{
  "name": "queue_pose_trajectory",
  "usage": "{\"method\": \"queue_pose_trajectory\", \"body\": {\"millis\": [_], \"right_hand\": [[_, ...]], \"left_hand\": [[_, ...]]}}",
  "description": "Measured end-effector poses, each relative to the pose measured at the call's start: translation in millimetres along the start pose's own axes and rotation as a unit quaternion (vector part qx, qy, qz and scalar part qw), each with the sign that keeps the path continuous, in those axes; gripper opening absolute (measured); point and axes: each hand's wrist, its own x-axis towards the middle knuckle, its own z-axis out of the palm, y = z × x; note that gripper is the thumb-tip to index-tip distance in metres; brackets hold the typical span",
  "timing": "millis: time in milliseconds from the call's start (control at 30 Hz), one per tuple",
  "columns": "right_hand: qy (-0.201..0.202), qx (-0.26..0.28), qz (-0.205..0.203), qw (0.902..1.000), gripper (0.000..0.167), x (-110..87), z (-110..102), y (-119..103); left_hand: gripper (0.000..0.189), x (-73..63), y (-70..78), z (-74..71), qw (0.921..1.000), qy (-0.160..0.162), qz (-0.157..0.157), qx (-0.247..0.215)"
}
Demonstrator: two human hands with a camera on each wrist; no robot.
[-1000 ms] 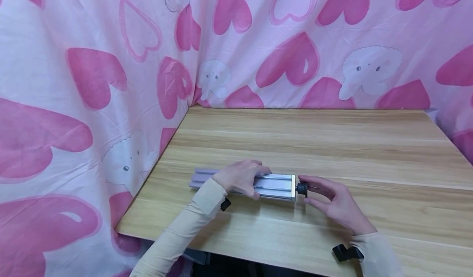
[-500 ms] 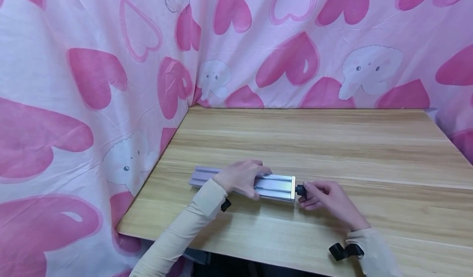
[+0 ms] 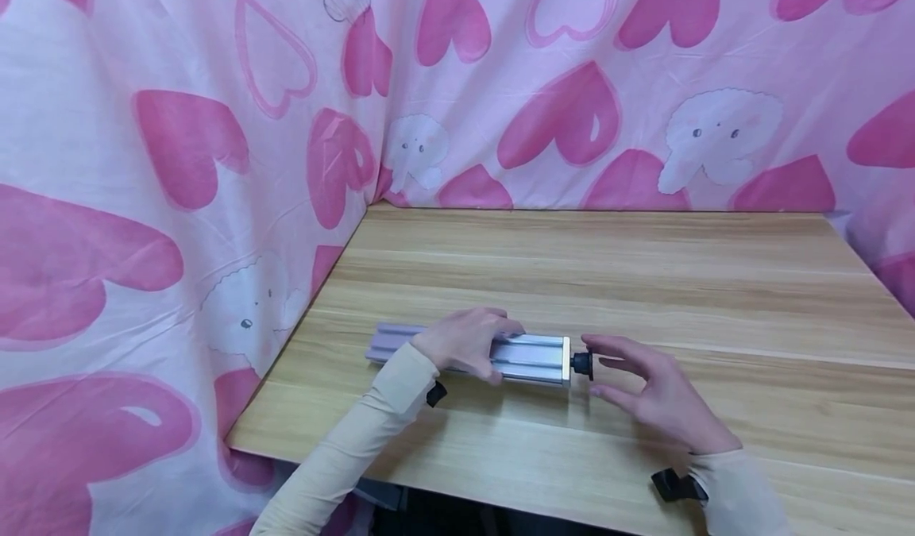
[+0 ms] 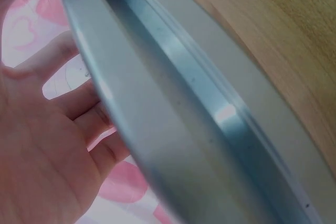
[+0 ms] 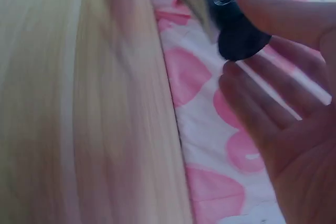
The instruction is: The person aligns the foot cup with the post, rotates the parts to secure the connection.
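A silver grooved aluminium rail (image 3: 532, 352) lies along the table's front left part in the head view. My left hand (image 3: 463, 340) grips it across the middle, thumb on the near side and fingers over the far side; the rail's middle is hidden under it. The left wrist view shows a long groove along the rail (image 4: 142, 98) close up. From the pale end plate (image 3: 567, 361) at the right end sticks out a black knob (image 3: 582, 364). My right hand (image 3: 661, 397) is spread around this knob, its fingers fairly straight. In the right wrist view, the thumb lies close over the black knob (image 5: 244, 38).
The wood-grain table (image 3: 643, 282) reaches back to a pink heart-print curtain (image 3: 557, 115), which also hangs along the left side. Black wrist straps (image 3: 677, 486) sit at both beige sleeves. The table's front edge runs below the forearms.
My right hand pinched the knob half a second ago. Now its fingers have spread and it has drawn slightly back to the right. The left hand and rail have stayed in place.
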Motion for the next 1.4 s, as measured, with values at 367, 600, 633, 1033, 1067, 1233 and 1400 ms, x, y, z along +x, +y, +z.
{"method": "queue_pose_trajectory", "body": {"millis": [367,600,633,1033,1067,1233,1400], "right_hand": [[0.027,0.01,0.058,0.9979,0.047,-2.7,4.8,6.3],[-0.014,0.075,0.154,0.9851,0.028,-1.7,7.2,6.8],[-0.017,0.081,0.162,0.9834,0.029,-1.3,7.7,6.7],[-0.029,0.031,0.173,0.984,0.047,-4.5,-2.1,1.6],[-0.023,0.031,0.151,0.9877,0.051,-4.7,-2.6,1.6],[-0.007,0.072,0.054,0.996,0.068,-2.7,0.2,4.0],[0.001,0.075,0.084,0.9937,0.056,-3.4,2.0,3.2]], "left_hand": [[0.077,0.7,1.1,0.0,1.0,-0.001,-0.004,0.006],[0.078,0.9,3.7,2.0,0.9999,0.002,0.002,0.011],[0.078,0.7,3.9,2.3,0.9999,0.002,0.002,0.011],[0.077,0.4,6.5,-0.9,1.0,0.004,0.003,0.008],[0.076,0.5,6.4,-1.7,1.0,0.005,0.002,0.008],[0.076,0.6,6.4,-4.1,1.0,-0.002,-0.003,0.005],[0.076,0.2,7.3,-4.6,1.0,-0.006,-0.005,-0.001]]}}
